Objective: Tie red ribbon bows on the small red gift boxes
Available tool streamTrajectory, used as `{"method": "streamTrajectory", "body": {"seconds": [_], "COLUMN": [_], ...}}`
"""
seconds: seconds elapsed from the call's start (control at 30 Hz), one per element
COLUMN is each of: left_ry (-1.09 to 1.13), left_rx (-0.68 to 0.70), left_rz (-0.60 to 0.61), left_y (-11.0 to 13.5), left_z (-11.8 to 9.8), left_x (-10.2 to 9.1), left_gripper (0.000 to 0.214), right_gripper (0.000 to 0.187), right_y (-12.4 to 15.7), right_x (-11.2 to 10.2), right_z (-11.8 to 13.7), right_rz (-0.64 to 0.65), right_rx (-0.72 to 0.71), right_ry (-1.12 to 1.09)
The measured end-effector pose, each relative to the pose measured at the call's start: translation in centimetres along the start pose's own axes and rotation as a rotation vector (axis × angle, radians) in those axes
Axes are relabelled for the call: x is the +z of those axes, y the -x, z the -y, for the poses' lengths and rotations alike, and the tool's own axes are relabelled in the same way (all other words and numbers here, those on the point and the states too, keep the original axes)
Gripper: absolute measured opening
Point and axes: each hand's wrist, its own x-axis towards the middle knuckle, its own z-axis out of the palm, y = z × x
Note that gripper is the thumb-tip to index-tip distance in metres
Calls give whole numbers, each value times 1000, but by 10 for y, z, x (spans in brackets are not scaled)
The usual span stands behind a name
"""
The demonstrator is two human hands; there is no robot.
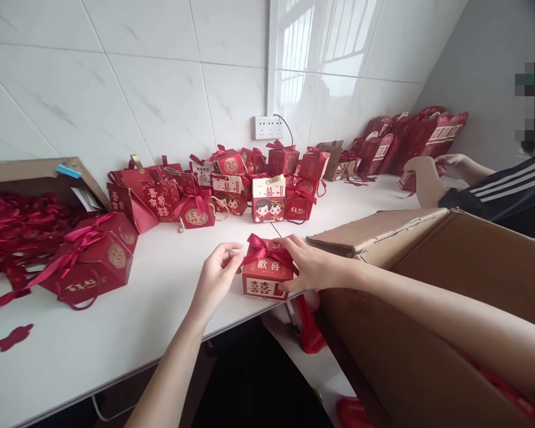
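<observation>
A small red gift box (264, 275) with gold characters and a red ribbon bow on top stands at the front edge of the white counter (160, 309). My left hand (217, 274) sits at the box's left side, fingers curled with their tips touching its upper edge. My right hand (310, 264) is closed round the box's right side, thumb near the ribbon.
Many red gift boxes (232, 184) crowd the counter's back. A larger red box (91, 264) and an open carton of red ribbons (13, 226) lie at left. A big open cardboard box (450, 285) stands at right. Another person's arm (432, 178) reaches toward red bags (405, 139).
</observation>
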Motion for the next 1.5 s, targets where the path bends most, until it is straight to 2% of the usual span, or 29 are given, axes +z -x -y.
{"method": "streamTrajectory", "body": {"seconds": [0.13, 0.23, 0.3, 0.37, 0.47, 0.53, 0.6, 0.7, 0.87, 1.03, 1.33, 1.43, 1.5], "left_ry": [135, 132, 85, 24, -55, -105, -156, -173, -27, 142, 160, 178, 165], "left_rx": [18, -22, -20, 16, 57, 59, 40, -1, -61, -100, -61, -86, -85], "left_rz": [49, 153, 176, 112, 38, 88, 156, 188, 140, 54, -62, -51, -26], "left_y": [24, 36, 33, 22, -2, -15, -22, -22, -10, 1, 10, 8, 6], "left_z": [6, 8, 7, 6, -1, -8, -15, -20, -8, 4, 12, 12, 11], "left_x": [3, -3, -11, -18, -20, -13, -5, 5, 13, 24, 35, 35, 33], "left_gripper": [24, 23, 23, 27, 35, 38, 38, 40, 38, 40, 39, 39, 39], "right_gripper": [78, 81, 89, 92, 68, 62, 61, 50, 28, 23, 32, 32, 31], "right_y": [0, 2, 3, 3, 1, -2, -4, -5, -1, 0, 1, -1, -1], "right_x": [-3, -7, -10, -14, -21, -24, -26, -25, -23, -26, -25, -26, -27], "right_z": [-8, -14, -17, -18, -20, -20, -19, -20, -21, -22, -21, -26, -31], "right_rz": [34, 71, 82, 51, -28, -12, 73, 170, 148, 182, 183, 158, 105], "right_rx": [-66, -103, -91, -52, 113, 243, 317, 326, 336, 382, 398, 383, 321], "right_ry": [-6, -31, -66, -155, -331, -399, -447, -569, -787, -919, -987, -784, -608]}}
